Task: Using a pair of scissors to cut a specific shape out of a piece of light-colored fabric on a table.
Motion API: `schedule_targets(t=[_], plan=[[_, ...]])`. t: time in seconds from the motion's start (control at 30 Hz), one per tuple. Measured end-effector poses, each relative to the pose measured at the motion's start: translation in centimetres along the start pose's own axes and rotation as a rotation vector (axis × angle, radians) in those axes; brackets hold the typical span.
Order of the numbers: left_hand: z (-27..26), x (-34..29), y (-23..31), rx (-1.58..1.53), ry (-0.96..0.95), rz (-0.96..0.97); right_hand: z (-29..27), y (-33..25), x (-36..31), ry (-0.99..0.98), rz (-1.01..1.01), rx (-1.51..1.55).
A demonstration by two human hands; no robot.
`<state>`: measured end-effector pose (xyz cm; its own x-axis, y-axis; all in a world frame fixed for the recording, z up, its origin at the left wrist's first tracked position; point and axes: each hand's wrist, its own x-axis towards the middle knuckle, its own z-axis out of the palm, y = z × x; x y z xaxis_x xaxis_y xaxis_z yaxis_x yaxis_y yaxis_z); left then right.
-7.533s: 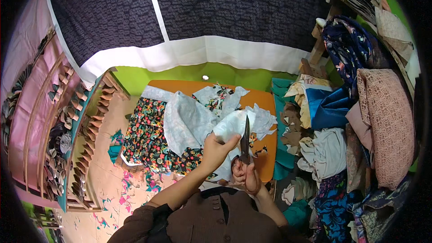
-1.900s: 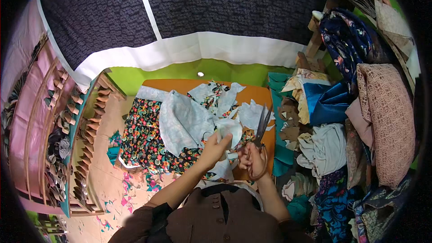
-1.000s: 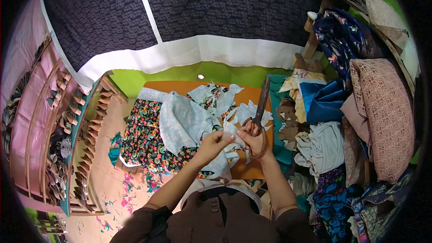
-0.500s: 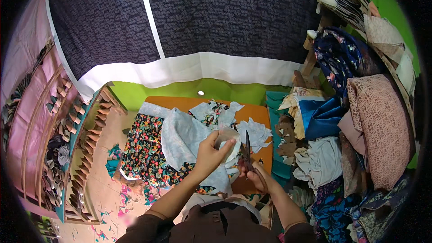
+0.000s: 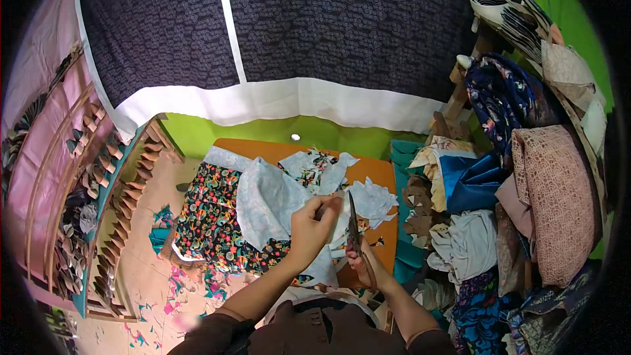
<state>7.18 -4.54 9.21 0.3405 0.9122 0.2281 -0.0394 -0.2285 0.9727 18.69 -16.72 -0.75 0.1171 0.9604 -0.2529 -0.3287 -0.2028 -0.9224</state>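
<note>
My left hand point(image 5: 315, 225) is closed in a pinch over the table, its fingertips at a pale piece of fabric point(image 5: 340, 222). Just to the right, my right hand point(image 5: 363, 266) grips a pair of dark scissors point(image 5: 355, 218) with the blades pointing away from me. The blades run along the right edge of the pale piece. Beneath my hands lies black cloth with a colourful floral print point(image 5: 209, 213), partly folded over to its pale blue-white side point(image 5: 266, 197). Cut pale scraps point(image 5: 371, 200) lie right of the scissors.
The cloth rests on an orange-brown table point(image 5: 246, 147). On the left, a rack point(image 5: 128, 207) carries several wooden shoe forms. Folded fabrics, including a pink lacy roll point(image 5: 552, 204) and a blue satin piece point(image 5: 468, 181), crowd the right. Coloured scraps point(image 5: 190, 286) litter the floor.
My left hand has turned and come slightly nearer, its fingers more curled over the pale piece. The scissors have shifted slightly left, against that piece's edge.
</note>
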Motion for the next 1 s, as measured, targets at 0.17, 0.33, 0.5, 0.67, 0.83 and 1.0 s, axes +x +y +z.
schedule_targets(t=[0.17, 0.33, 0.5, 0.67, 0.83, 1.0], plan=[[-0.3, -0.3, -0.2, 0.053, 0.010, -0.019, 1.1, -0.9, -0.6, 0.003, -0.059, -0.159], [-0.9, -0.2, -0.2, 0.091, -0.039, -0.051, 1.4, -1.6, -1.1, -0.060, -0.118, -0.050], [-1.9, 0.0, 0.1, 0.211, -0.059, -0.045, 0.4, -1.2, -1.3, -0.055, 0.084, 0.025], [-3.1, 0.2, -0.1, 0.266, -0.081, -0.050, 0.3, -2.3, -1.6, -0.059, 0.151, 0.048], [-3.4, -0.1, -0.2, 0.280, -0.094, -0.034, 1.0, -3.2, -1.7, -0.184, 0.051, -0.177], [-3.9, -0.1, -0.6, 0.289, -0.056, -0.032, 0.5, -2.9, -1.3, -0.207, -0.021, -0.197]])
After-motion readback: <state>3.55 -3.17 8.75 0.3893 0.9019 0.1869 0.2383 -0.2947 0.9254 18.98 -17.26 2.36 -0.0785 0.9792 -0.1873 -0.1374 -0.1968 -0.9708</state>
